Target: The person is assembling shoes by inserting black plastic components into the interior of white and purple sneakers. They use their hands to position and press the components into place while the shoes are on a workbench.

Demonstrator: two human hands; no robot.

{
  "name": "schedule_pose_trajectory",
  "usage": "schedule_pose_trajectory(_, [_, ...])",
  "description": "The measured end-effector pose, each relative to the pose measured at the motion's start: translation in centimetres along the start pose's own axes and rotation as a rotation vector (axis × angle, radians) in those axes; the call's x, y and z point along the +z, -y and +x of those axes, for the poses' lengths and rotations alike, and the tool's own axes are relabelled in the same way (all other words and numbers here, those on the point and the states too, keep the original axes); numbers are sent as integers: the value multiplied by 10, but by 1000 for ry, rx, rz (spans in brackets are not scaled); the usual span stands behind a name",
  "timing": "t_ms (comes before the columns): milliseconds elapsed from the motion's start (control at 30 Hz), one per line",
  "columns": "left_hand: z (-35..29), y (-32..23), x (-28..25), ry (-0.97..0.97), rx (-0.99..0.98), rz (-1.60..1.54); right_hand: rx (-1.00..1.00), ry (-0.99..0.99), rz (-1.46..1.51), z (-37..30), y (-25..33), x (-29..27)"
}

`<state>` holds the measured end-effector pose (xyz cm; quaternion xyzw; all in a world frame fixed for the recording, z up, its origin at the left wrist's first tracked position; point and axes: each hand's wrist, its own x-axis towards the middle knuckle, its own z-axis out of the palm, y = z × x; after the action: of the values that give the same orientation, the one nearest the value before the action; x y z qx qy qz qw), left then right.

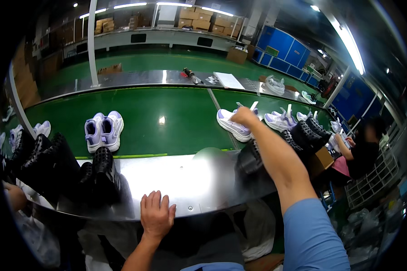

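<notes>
My right hand (243,115) reaches out over the green conveyor belt (167,122) and grips a white and lilac sneaker (233,126) at its heel end. My left hand (156,216) rests flat, fingers apart, on the near edge of the shiny metal worktop (199,180), holding nothing. A pair of white and lilac sneakers (103,131) stands on the belt to the left. Black shoes (99,174) lie on the worktop just left of my left hand.
More black boots (40,158) pile up at the far left, and black shoes (303,135) sit to the right of my arm. Several more lilac sneakers (280,121) lie further right on the belt. A seated person (364,151) works at the right. Cardboard boxes (203,20) line the back.
</notes>
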<state>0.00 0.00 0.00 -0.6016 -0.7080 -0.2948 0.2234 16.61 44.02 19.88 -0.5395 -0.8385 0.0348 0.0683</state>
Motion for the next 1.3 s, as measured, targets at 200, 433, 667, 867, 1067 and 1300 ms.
schedule_pose_trajectory(200, [-43,-40,-11,114,-93,-62,242,270,-318,68,-116,92])
schedule_pose_trajectory(433, [-42,-37,-10,129,-94,-7,244,186,-261,108,-107,128])
schedule_pose_trajectory(667, [-40,-37,-7,84,-130,-52,206,170,122,26,52,96])
schedule_pose_trajectory(867, [-20,-37,-21,136,-394,-379,-116,160,128,-85,101,71])
schedule_pose_trajectory(1067, [48,-34,-18,-108,-400,-609,-306,123,214,-211,130,85])
schedule_pose_trajectory(1300, [53,-4,-19,132,-442,-554,-306,-463,491,-292,7,15])
